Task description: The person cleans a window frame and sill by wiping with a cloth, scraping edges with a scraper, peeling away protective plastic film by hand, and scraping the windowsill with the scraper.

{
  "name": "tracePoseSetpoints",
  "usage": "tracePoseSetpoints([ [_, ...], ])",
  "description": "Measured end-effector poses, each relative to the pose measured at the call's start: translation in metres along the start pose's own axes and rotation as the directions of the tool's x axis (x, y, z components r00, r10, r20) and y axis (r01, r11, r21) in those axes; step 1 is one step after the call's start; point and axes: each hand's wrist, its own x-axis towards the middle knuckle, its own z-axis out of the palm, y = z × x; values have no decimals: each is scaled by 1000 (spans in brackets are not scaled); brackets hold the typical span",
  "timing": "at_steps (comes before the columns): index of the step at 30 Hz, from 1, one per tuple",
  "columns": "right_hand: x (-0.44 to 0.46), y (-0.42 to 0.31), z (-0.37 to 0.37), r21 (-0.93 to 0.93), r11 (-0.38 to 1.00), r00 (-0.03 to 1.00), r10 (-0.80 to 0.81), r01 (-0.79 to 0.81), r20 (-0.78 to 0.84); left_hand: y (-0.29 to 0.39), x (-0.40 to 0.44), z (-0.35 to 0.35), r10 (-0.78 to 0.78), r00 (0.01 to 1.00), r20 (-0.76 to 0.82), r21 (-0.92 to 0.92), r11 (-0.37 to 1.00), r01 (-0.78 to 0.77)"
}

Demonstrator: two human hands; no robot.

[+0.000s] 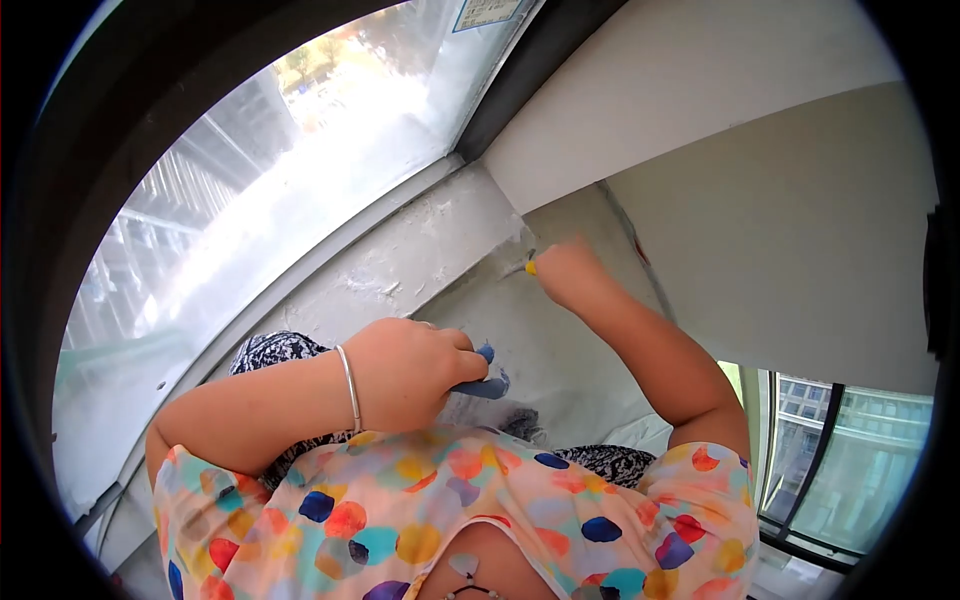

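Note:
My left hand (405,368), with a silver bangle at the wrist, is closed around a blue, scuffed-looking object (482,386); its kind is hidden by the fingers. My right hand (572,272) is a fist near the wall corner, slightly blurred. A small yellow end of a tool (531,268) pokes out of its left side, and the rest of that tool is mostly covered. The fist is close to the grey wall surface (490,300), just below the rough pale ledge (400,250); whether the tool touches it I cannot tell.
A large window (270,190) with a dark frame runs along the left. A pale panel (780,220) fills the upper right, with a dark cracked seam (632,235) beside it. Another window (830,450) is at lower right. My patterned trouser knees (280,350) are close to the ledge.

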Motion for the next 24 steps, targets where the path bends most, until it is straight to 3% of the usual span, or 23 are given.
tracePoseSetpoints([
  [3,-21,-3,-3,171,977,987,140,-125,-80,2,2,-2,14,1000,6,8,1000,-14],
  [6,1,-6,-24,297,943,955,214,-148,-205,7,7,1,28,999,40,18,999,-29],
  [9,22,-7,-7,239,959,926,222,-151,-304,9,11,0,35,998,47,26,999,-36],
  [15,-33,9,61,239,957,950,221,-167,-221,9,9,-1,11,1000,9,-18,1000,-11],
  [18,-49,21,92,270,938,974,226,-217,-3,10,10,-2,23,1000,18,-21,1000,-23],
  [21,-54,16,111,371,880,920,368,-297,-135,7,17,0,9,999,46,-34,999,-8],
  [24,-36,17,148,418,835,884,446,-357,-136,7,22,3,-7,997,74,-32,999,9],
])
